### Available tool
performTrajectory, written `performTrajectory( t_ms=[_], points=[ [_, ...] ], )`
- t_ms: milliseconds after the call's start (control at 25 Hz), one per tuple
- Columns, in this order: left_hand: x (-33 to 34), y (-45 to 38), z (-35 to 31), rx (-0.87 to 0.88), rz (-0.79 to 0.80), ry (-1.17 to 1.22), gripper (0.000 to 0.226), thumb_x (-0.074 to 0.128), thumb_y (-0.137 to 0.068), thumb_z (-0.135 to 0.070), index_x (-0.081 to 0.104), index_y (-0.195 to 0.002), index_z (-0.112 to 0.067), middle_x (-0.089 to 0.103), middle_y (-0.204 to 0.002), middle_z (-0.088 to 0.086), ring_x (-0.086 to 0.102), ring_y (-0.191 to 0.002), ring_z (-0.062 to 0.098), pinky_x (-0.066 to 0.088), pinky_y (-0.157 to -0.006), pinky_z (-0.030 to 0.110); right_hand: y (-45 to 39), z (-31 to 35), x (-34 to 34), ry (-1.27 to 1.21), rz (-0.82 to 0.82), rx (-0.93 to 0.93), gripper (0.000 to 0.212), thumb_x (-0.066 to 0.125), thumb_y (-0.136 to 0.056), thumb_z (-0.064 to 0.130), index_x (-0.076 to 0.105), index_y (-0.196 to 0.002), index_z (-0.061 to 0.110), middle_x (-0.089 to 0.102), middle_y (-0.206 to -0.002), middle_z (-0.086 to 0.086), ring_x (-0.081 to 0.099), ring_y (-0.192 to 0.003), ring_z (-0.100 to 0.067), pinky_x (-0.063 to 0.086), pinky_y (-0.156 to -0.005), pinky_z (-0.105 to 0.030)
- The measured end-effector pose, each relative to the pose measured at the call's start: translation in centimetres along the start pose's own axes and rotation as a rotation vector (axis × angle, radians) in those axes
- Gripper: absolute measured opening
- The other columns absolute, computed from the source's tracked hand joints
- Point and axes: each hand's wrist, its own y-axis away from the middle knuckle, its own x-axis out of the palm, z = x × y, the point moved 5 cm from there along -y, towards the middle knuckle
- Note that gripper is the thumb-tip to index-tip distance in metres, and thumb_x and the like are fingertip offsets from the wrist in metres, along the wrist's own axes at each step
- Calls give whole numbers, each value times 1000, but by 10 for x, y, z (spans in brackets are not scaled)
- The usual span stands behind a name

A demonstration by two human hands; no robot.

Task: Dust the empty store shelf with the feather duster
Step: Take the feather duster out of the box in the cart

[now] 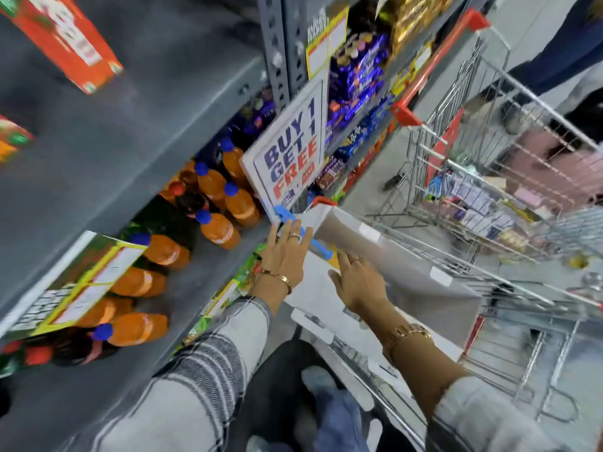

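Observation:
A blue handle (pixel 318 247), seemingly the duster's, lies across the top of a white carton (pixel 355 230), with a yellow part (pixel 335 258) at its near end. My left hand (pixel 287 252) lies flat over the handle's middle with straight, spread fingers that do not curl around it. Just to the right, my right hand (pixel 357 283) rests on the carton beside the yellow part, its fingers apart and holding nothing. The bare grey shelf (pixel 146 119) fills the upper left. The view is tilted and blurred.
Orange drink bottles (pixel 218 228) fill the shelf below the bare one. Red cartons (pixel 65 37) stand at its far end. A "BUY 1 GET 1 FREE" sign (pixel 290 158) juts out from the upright. A wire trolley (pixel 489 177) full of goods stands at the right, with a person's legs (pixel 554 53) beyond.

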Motion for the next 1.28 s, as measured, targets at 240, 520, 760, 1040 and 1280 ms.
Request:
performTrajectory(
  t_ms=[240, 520, 760, 1040, 1280],
  points=[
    [29, -72, -16, 212, 108, -500, 37, 34, -100, -6, 42, -136, -7, 50, -140, 14, 22, -142, 35, 3, -120, 53, -26, -29, 45, -1, -19, 30, 49, 41, -97, 31, 30, -136, 4, 39, -143, -17, 34, -128, -32, 30, -101, -40],
    [11, -76, -22, 264, 233, -516, 27, 40, -98, -11, 57, -118, -16, 61, -122, 3, 57, -113, 25, 42, -90, 33, -21, -44, 35, 39, -28, 24, 49, 38, -98, 30, 27, -137, 4, 27, -150, -16, 17, -139, -33, 21, -110, -43],
    [-73, -46, -41, 238, 212, -558, 24, 44, -96, -29, 63, -109, -20, 67, -97, -2, 61, -87, 17, 29, -71, 32, -15, -28, -29, 104, -164, -15, 51, 37, -98, 29, 22, -139, 3, 19, -153, -16, 9, -141, -32, 15, -114, -46],
    [-215, 26, -35, 138, 33, -484, 22, 44, -95, -8, 63, -101, -17, 61, -79, -1, 60, -87, 24, 37, -62, 27, 24, 14, -140, 121, -349, -126, 47, 40, -98, 29, 33, -136, 3, 27, -149, -20, 17, -139, -36, 19, -112, -49],
    [-356, 127, -5, 82, -125, -495, 13, 50, -91, -32, 56, -91, -21, 67, -108, 1, 59, -82, 23, 29, -63, 28, 87, 77, -259, 128, -590, -213, 45, 43, -96, 34, 45, -129, 3, 35, -146, -20, 26, -137, -35, 25, -111, -49]
  ],
)
